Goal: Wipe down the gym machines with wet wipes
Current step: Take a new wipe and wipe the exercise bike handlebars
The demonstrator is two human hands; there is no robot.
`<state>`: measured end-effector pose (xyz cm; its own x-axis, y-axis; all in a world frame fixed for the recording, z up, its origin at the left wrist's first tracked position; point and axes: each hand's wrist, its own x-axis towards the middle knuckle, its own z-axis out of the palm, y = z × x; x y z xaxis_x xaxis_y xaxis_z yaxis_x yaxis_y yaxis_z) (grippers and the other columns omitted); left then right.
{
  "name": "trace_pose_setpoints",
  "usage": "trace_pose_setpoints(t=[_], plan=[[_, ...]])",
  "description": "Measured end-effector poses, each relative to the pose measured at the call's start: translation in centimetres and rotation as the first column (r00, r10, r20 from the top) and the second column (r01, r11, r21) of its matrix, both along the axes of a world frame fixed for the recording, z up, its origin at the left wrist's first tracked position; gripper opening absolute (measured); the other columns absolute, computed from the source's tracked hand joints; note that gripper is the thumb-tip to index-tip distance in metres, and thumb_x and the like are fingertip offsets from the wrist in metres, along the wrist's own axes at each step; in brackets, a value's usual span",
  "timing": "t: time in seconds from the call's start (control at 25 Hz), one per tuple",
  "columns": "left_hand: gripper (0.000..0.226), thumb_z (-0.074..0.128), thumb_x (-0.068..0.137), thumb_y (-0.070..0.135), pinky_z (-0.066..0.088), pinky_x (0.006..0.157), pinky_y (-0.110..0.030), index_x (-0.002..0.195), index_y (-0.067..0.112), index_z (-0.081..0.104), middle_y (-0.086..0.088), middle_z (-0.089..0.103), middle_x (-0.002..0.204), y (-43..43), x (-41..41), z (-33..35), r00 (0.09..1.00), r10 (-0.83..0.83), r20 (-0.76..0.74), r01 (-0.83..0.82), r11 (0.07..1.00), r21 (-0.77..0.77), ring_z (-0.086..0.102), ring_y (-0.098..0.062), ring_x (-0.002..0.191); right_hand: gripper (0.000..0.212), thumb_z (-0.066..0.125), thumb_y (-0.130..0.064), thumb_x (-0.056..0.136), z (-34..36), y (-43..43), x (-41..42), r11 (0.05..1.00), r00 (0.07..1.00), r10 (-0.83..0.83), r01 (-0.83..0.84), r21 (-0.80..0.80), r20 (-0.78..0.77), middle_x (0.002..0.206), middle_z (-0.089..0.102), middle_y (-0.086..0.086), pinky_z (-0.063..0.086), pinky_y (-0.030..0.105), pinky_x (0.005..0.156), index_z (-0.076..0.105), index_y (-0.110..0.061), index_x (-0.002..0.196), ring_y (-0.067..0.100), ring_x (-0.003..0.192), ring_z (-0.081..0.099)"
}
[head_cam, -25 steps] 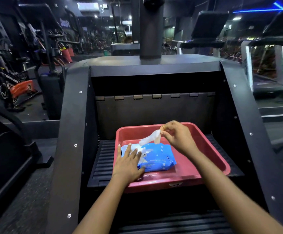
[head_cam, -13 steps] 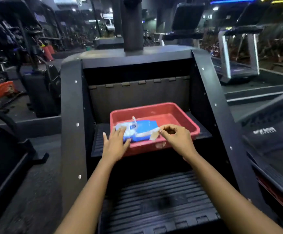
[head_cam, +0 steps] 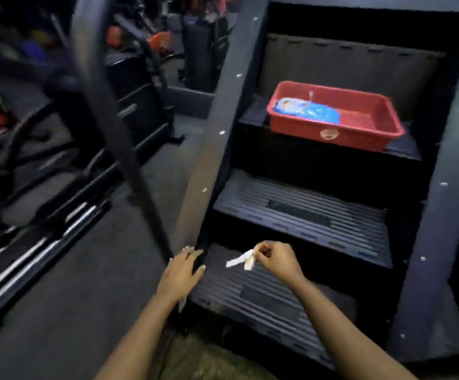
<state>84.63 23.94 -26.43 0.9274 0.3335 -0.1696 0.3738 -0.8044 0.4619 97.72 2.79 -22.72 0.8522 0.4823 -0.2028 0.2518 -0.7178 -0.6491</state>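
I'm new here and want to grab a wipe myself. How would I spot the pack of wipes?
Find the big dark stair machine with ribbed steps. On its highest visible step sits a red plastic tub, and the pack lies in its left half. It is the only blue thing there, a soft packet with a white strip sticking up.

Your white wet wipe [head_cam: 240, 261] hangs crumpled, pinched in your right hand [head_cam: 276, 260] above the lowest step [head_cam: 250, 300] of the black stair machine [head_cam: 302, 215]. The blue wipes pack [head_cam: 309, 113] lies flat in the red tray [head_cam: 359, 139] on an upper step.
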Motion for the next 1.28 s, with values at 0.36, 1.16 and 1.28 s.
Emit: trace_pose_setpoints(t=[0.36,1.16,1.28], plan=[[0.049,0.041,0.100,0.039,0.031,0.110,-0.036,0.145,0.020,0.037,-0.006,0.036,0.148,0.1,-31.4,-1.8,0.776,0.555,-0.298,-0.592,0.805,-0.044,0.037,-0.024,0.135,0.010,0.062,-0.030,0.085,-4.5,8.0,-20.0,0.830,0.837,0.538,-0.547,-0.111,-0.102,0.084,0.072,0.000,0.047,0.027,0.071,0.069,-0.025,0.079,0.016,0.084,0.067],[0.055,0.040,0.101,0.034,0.028,0.110,-0.032,0.148,0.009,0.026,-0.012,0.027,0.152,19.3,-83.1,-0.9,0.104,0.920,-0.377,-0.990,0.061,-0.124,0.033,-0.027,0.137,0.010,0.062,-0.023,0.084,-2.9,51.8,-69.5,0.099,0.103,0.995,-0.981,-0.167,-0.016,0.084,0.071,0.000,0.052,0.031,0.071,0.072,-0.024,0.086,0.017,0.079,0.066],[0.056,0.040,0.101,0.035,0.029,0.110,-0.032,0.150,0.011,0.024,-0.011,0.027,0.152,28.7,-86.3,-1.2,0.158,0.918,-0.364,-0.985,0.119,-0.127,0.035,-0.026,0.136,0.008,0.062,-0.023,0.082,-3.7,60.5,-72.6,0.089,0.089,0.996,-0.978,-0.187,0.012,0.083,0.071,-0.001,0.053,0.033,0.071,0.070,-0.026,0.082,0.015,0.079,0.066]])
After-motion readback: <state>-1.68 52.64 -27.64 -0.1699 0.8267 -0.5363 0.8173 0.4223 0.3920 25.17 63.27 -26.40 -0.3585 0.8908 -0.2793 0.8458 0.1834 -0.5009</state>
